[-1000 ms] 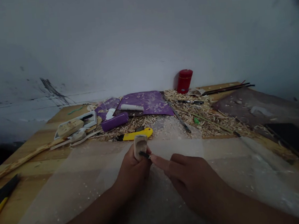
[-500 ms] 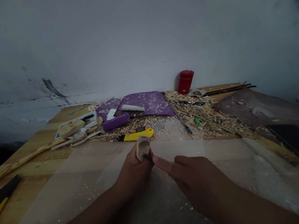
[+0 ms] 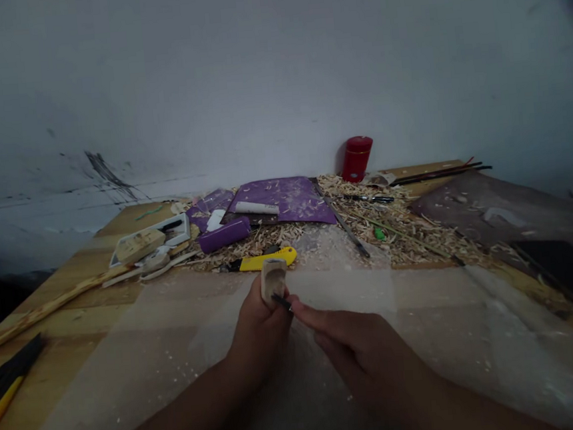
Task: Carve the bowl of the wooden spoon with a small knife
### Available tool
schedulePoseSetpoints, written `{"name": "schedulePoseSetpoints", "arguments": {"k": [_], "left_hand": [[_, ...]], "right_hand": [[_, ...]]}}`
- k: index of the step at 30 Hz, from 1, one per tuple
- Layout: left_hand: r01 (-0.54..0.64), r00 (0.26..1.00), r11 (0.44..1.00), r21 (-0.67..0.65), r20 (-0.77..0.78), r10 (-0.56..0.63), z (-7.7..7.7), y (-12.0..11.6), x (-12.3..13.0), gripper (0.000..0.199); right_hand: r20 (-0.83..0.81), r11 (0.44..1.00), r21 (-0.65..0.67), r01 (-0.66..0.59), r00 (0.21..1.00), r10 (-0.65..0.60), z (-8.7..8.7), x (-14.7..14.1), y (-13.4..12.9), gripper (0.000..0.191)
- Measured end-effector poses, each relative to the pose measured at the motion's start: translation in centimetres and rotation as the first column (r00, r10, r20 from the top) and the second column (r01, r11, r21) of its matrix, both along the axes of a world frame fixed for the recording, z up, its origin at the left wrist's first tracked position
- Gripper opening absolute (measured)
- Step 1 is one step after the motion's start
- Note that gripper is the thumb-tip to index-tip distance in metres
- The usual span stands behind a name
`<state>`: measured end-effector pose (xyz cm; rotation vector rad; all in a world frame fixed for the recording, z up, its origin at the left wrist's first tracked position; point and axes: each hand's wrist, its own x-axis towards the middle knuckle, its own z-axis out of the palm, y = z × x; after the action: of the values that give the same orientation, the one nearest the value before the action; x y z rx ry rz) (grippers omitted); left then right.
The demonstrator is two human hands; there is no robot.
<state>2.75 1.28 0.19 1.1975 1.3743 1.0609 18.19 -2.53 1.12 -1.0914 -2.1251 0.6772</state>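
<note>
My left hand (image 3: 260, 324) is closed around a small pale piece of carved wood (image 3: 274, 276), which stands up out of the fist with a hollowed face toward me. A thin dark-tipped carving tool (image 3: 281, 302) lies against the lower part of the hollow. Its other end runs into my right hand (image 3: 352, 336), closed with the index finger stretched along the tool; most of the handle is hidden. Just beyond the wood, a yellow utility knife (image 3: 268, 259) lies on the table.
Wood shavings (image 3: 418, 230) spread across the back around a purple sheet (image 3: 285, 198) and a purple roll (image 3: 225, 235). A red canister (image 3: 357, 158) stands by the wall. At left are a white tray (image 3: 186, 228), a long stick (image 3: 48, 308) and yellow-black pliers-like handles (image 3: 4, 400).
My right hand has shifted slightly, its other fingers tucked lower under the tool. The tool tip has moved slightly within the hollow. The wood stays in my left hand.
</note>
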Motion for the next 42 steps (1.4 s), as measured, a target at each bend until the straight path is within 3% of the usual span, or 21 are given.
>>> {"name": "schedulePoseSetpoints", "arguments": {"k": [5, 7, 10, 12, 18, 20, 23, 26, 31, 36, 39, 42], "left_hand": [[0.051, 0.995, 0.998, 0.047, -0.088, -0.047, -0.2, 0.0, -0.2, 0.011], [0.041, 0.992, 0.998, 0.051, -0.119, -0.035, -0.2, 0.0, -0.2, 0.012], [0.029, 0.989, 0.997, 0.065, -0.149, -0.019, -0.2, 0.0, -0.2, 0.010], [0.027, 0.985, 0.997, 0.073, -0.170, -0.015, -0.2, 0.0, -0.2, 0.009], [0.019, 0.977, 0.996, 0.085, -0.212, 0.000, 0.2, 0.0, -0.2, 0.011], [0.021, 0.980, 0.997, 0.075, -0.197, -0.005, 0.4, 0.0, -0.1, 0.011], [0.027, 0.991, 0.997, 0.065, -0.134, -0.018, 0.6, -0.1, 0.2, 0.011], [0.039, 0.999, 0.999, 0.015, -0.020, -0.039, 0.8, -0.4, 0.6, 0.013], [0.125, 0.984, 0.981, -0.146, 0.142, -0.105, 0.6, -0.5, 0.5, 0.020], [0.194, 0.961, 0.971, -0.139, 0.228, -0.159, 0.4, 0.0, -0.4, 0.017], [0.213, 0.955, 0.968, -0.130, 0.239, -0.178, 0.4, 0.1, -0.6, 0.013], [0.216, 0.953, 0.968, -0.127, 0.245, -0.180, 0.5, 0.2, -0.7, 0.010]], "right_hand": [[0.389, 0.955, 0.295, -0.009, 0.915, -0.112, -0.6, 0.2, -0.1, 0.055], [0.352, 0.964, 0.265, 0.002, 0.931, -0.098, -0.7, 0.1, -0.2, 0.053], [0.092, 0.997, 0.069, 0.041, 0.995, -0.047, -0.5, -0.4, -0.3, 0.044], [0.007, 0.999, 0.014, 0.040, 0.999, -0.040, -0.5, -0.6, -0.3, 0.040], [0.403, 0.940, 0.340, -0.014, 0.906, -0.133, -1.0, -0.3, -0.2, 0.052], [0.341, 0.959, 0.285, 0.006, 0.934, -0.107, -1.1, -0.2, -0.3, 0.051], [0.056, 0.998, 0.060, 0.033, 0.998, -0.036, -0.8, -0.4, -0.2, 0.045], [-0.184, 0.994, -0.112, 0.004, 0.983, -0.025, -0.3, -0.5, 0.1, 0.041], [-0.248, 0.977, -0.214, -0.007, 0.967, -0.047, 0.5, 0.3, 0.8, 0.039], [-0.117, 0.996, -0.076, 0.040, 0.992, -0.048, 1.0, 1.3, 1.3, 0.040], [0.102, 0.998, 0.056, -0.021, 0.995, 0.015, 1.0, 1.7, 1.4, 0.043], [0.302, 0.984, 0.173, -0.047, 0.953, -0.008, 0.8, 2.0, 1.3, 0.046]]}}
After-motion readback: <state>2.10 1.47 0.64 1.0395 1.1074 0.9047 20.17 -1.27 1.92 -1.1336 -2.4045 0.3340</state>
